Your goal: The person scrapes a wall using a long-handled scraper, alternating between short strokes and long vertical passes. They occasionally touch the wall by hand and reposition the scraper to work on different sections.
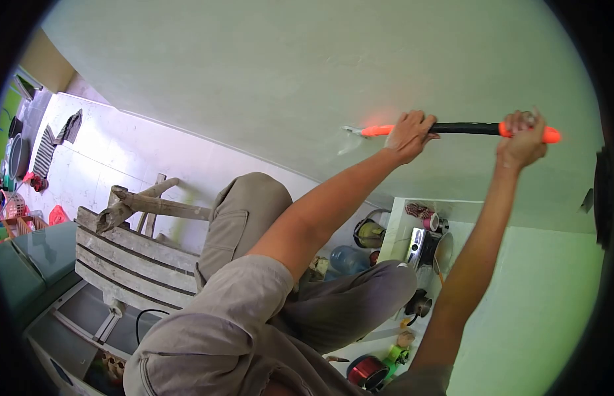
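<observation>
A long tool with a black shaft [468,128], bright orange end sections and a pale metal tip [352,130] lies across the view against the pale green wall [267,66]. My left hand [410,136] is wrapped round the shaft near the tip end. At the other end, my right hand [521,138] closes on the orange grip, whose butt sticks out to the right. The metal tip is right at the wall, beside a small whitish patch. A faint orange glow shows on the wall above my left hand.
Below left stands a weathered slatted wooden chair [135,251] beside my bent knees. A shelf nook [420,241] with kitchen things lies low at the right. A blue plastic bottle [348,260] and a red-and-black pot [367,371] are down below. A striped cloth [44,158] lies on the tiled floor.
</observation>
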`<state>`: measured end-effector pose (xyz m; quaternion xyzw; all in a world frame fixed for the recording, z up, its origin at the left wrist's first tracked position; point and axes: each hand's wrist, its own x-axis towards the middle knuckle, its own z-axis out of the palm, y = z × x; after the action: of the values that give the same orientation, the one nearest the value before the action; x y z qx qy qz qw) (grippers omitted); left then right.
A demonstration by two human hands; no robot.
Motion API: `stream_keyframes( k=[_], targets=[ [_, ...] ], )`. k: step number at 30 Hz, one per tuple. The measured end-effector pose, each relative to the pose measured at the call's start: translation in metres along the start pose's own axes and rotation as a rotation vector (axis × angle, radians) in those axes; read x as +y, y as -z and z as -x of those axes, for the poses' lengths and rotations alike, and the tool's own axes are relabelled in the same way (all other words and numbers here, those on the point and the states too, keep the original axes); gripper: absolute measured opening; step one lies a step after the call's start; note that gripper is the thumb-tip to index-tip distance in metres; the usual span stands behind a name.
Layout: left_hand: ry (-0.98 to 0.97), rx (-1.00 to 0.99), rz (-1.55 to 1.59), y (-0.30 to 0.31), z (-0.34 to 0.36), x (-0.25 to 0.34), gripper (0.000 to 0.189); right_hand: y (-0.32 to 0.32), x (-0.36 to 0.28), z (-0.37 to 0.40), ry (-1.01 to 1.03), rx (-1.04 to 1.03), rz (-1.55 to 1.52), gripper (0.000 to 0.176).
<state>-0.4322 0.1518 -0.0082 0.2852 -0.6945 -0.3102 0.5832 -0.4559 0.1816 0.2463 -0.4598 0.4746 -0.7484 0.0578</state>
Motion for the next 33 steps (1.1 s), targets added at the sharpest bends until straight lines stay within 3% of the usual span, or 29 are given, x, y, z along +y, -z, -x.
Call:
stream_keyframes(
  k=[5, 8, 10, 12, 14, 19, 25, 31, 33],
  targets=[
    [0.193, -0.235, -0.24, -0.002, 0.048, -0.033, 0.035, 0.022, 0.047, 0.057, -0.173, -0.052, -0.028, 0.031],
    [0.106, -0.221, -0.209, -0.008, 0.057, -0.029, 0.032, 0.042, 0.037, 0.07, -0.204, -0.075, -0.041, 0.03],
    [-0.044, -0.078, -0.106, -0.014, 0.053, -0.014, 0.03, 0.053, 0.004, 0.063, -0.229, -0.037, -0.083, 0.031],
    [-0.153, 0.025, 0.012, -0.017, 0.043, 0.009, 0.03, 0.066, -0.034, 0.054, -0.165, -0.1, -0.05, 0.033],
    [-0.215, 0.089, 0.146, -0.018, 0.032, 0.036, 0.033, 0.09, -0.062, 0.041, -0.127, -0.294, -0.12, 0.035],
    [-0.243, 0.121, 0.178, -0.012, 0.025, 0.052, 0.036, 0.075, -0.087, 0.051, -0.044, -0.125, -0.029, 0.038],
    [-0.137, 0.006, 0.072, -0.009, 0.041, 0.02, 0.033, 0.049, -0.044, 0.072, 0.012, 0.097, 0.014, 0.038],
    [-0.058, -0.024, -0.051, -0.009, 0.058, 0.005, 0.029, 0.04, -0.018, 0.087, -0.014, 0.213, -0.011, 0.028],
    [-0.02, -0.064, -0.098, -0.008, 0.064, -0.001, 0.028, 0.04, -0.007, 0.094, -0.01, 0.208, -0.004, 0.033]
  ],
)
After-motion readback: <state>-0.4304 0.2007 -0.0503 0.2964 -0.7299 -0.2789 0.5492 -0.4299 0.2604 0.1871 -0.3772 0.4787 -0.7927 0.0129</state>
